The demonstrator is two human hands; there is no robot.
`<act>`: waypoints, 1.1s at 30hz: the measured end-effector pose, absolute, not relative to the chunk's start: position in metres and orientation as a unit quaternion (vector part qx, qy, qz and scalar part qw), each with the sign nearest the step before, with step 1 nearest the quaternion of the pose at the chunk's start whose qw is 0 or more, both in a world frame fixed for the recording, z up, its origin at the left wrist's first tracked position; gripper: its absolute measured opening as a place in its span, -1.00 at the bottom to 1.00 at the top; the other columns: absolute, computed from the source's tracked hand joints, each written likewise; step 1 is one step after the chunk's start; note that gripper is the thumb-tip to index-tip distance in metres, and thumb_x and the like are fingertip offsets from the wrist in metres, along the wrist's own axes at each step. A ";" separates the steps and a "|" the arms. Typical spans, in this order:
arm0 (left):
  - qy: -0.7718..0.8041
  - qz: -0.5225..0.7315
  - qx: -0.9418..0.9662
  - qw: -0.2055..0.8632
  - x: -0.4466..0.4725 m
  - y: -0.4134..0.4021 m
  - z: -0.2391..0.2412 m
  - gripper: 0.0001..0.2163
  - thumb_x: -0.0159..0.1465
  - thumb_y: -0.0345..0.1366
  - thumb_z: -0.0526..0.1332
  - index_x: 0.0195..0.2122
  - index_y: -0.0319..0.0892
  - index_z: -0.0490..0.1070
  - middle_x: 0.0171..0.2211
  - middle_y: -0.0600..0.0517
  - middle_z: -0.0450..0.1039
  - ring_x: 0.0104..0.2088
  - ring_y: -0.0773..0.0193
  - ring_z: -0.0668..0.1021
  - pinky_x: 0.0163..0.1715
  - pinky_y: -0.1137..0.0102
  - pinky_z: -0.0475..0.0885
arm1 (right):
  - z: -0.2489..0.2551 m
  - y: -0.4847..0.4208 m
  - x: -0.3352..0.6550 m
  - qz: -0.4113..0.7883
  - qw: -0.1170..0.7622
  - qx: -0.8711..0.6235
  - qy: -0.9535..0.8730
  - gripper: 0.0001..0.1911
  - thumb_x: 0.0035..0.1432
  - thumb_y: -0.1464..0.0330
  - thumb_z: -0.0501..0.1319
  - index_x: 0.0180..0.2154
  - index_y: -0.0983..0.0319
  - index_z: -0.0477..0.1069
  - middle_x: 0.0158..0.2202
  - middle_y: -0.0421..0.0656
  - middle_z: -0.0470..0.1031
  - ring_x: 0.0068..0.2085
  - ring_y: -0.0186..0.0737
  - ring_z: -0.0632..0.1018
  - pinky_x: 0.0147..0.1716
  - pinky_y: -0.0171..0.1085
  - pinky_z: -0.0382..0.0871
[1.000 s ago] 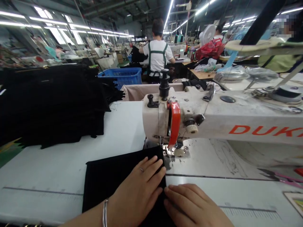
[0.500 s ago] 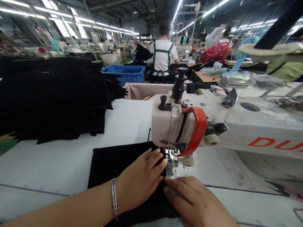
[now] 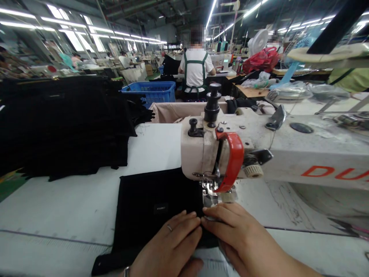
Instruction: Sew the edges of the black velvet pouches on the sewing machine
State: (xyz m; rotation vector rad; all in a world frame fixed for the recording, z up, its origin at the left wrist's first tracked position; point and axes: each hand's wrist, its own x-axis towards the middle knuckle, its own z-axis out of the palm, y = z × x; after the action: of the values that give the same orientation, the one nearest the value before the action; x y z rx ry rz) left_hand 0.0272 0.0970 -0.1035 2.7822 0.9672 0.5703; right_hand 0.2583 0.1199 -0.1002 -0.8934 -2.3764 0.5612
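Observation:
A black fabric piece (image 3: 150, 200) with a small dark label (image 3: 160, 209) lies flat on the white table (image 3: 66, 207), its right edge under the foot of the cream sewing machine (image 3: 259, 150). My left hand (image 3: 170, 242) rests flat on the fabric's near right edge, fingers stretched out, a ring on one finger. My right hand (image 3: 242, 238) lies beside it, fingertips touching the same edge just in front of the presser foot (image 3: 211, 192). An orange guard (image 3: 232, 161) curves over the needle area.
A tall stack of black fabric (image 3: 63, 127) fills the table's left side. Behind stand a blue basket (image 3: 152, 92) and a beige bin (image 3: 175, 109). A person in a white shirt and green apron (image 3: 196, 69) works with their back to me.
The fabric has moved away from me under the machine, and its label now shows. My left hand has slid back toward me along the near edge; both hands now meet at that edge.

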 end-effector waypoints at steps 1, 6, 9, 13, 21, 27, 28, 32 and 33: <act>0.320 0.185 0.925 0.083 0.027 0.099 -0.103 -0.68 0.37 -0.22 0.16 0.09 -0.27 0.37 0.08 -0.10 0.45 0.15 0.13 0.43 0.19 0.23 0.37 | -0.099 0.120 0.259 0.215 0.263 -0.333 -0.880 -0.51 0.17 0.58 0.06 0.08 0.14 0.43 0.00 -0.12 0.49 -0.06 -0.05 0.46 -0.09 -0.05 0.44; 0.320 0.163 0.925 0.125 0.026 0.113 -0.097 -0.63 0.32 -0.29 0.21 0.14 -0.26 0.33 0.14 -0.12 0.38 0.19 0.11 0.38 0.22 0.16 0.32 | -0.097 0.124 0.260 0.217 0.226 -0.359 -0.879 -0.46 0.11 0.60 0.07 0.09 0.13 0.41 0.09 -0.12 0.43 0.01 -0.04 0.45 0.00 -0.05 0.41; 0.315 0.150 0.927 0.136 0.026 0.124 -0.097 -0.61 0.30 -0.31 0.22 0.14 -0.25 0.31 0.16 -0.13 0.36 0.20 0.10 0.36 0.24 0.13 0.29 | -0.097 0.131 0.260 0.206 0.204 -0.367 -0.884 -0.45 0.11 0.59 0.07 0.11 0.12 0.38 0.12 -0.14 0.40 0.08 -0.02 0.41 0.07 -0.02 0.35; 0.294 0.162 0.931 0.141 0.025 0.143 -0.101 -0.67 0.32 -0.31 0.18 0.10 -0.24 0.34 0.13 -0.11 0.38 0.19 0.15 0.38 0.25 0.18 0.27 | -0.098 0.140 0.257 0.185 0.187 -0.375 -0.889 -0.43 0.08 0.58 0.09 0.12 0.13 0.36 0.09 -0.12 0.40 0.08 -0.01 0.39 0.09 -0.01 0.33; 0.260 0.181 0.942 0.109 0.025 0.175 -0.104 -0.72 0.35 -0.26 0.17 0.04 -0.25 0.36 0.06 -0.11 0.41 0.12 0.15 0.42 0.18 0.23 0.35 | -0.109 0.145 0.255 0.144 0.182 -0.422 -0.877 -0.53 0.08 0.53 0.09 0.06 0.23 0.37 -0.04 0.02 0.45 -0.04 0.05 0.45 -0.06 0.02 0.42; 0.230 0.206 0.950 0.038 0.021 0.183 -0.106 -0.80 0.40 -0.30 0.14 -0.01 -0.25 0.39 -0.07 -0.09 0.48 0.01 0.16 0.48 0.07 0.22 0.41 | -0.110 0.145 0.253 0.126 0.200 -0.427 -0.873 -0.46 0.08 0.54 0.08 0.13 0.24 0.34 -0.09 0.02 0.46 -0.10 0.04 0.46 -0.15 0.00 0.44; 0.226 0.213 0.950 0.029 0.019 0.183 -0.105 -0.82 0.40 -0.33 0.13 -0.02 -0.25 0.40 -0.09 -0.08 0.49 -0.02 0.17 0.49 0.05 0.22 0.42 | -0.109 0.145 0.255 0.128 0.215 -0.421 -0.872 -0.48 0.10 0.53 0.08 0.11 0.23 0.36 -0.11 0.02 0.45 -0.11 0.02 0.46 -0.17 -0.02 0.44; 0.244 0.236 0.936 0.089 0.010 0.185 -0.105 -0.83 0.38 -0.45 0.13 -0.05 -0.19 0.43 -0.10 -0.02 0.52 -0.06 0.25 0.50 0.01 0.28 0.43 | -0.103 0.148 0.265 0.107 0.286 -0.428 -0.851 -0.71 0.24 0.49 0.02 -0.10 0.28 0.46 -0.19 0.01 0.45 -0.14 -0.03 0.44 -0.18 -0.07 0.40; 0.247 0.248 0.930 0.110 0.009 0.185 -0.106 -0.83 0.38 -0.46 0.14 -0.06 -0.18 0.44 -0.10 0.00 0.53 -0.06 0.26 0.51 0.00 0.29 0.43 | -0.101 0.149 0.267 0.090 0.290 -0.440 -0.845 -0.74 0.26 0.47 0.01 -0.16 0.29 0.46 -0.21 0.01 0.45 -0.15 -0.03 0.44 -0.19 -0.07 0.38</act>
State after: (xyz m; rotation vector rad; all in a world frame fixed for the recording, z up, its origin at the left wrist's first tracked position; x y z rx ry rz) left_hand 0.0087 0.1852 -0.1056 2.7353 0.7251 0.7284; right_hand 0.2674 0.1492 -0.1014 -1.1741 -2.2554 0.2413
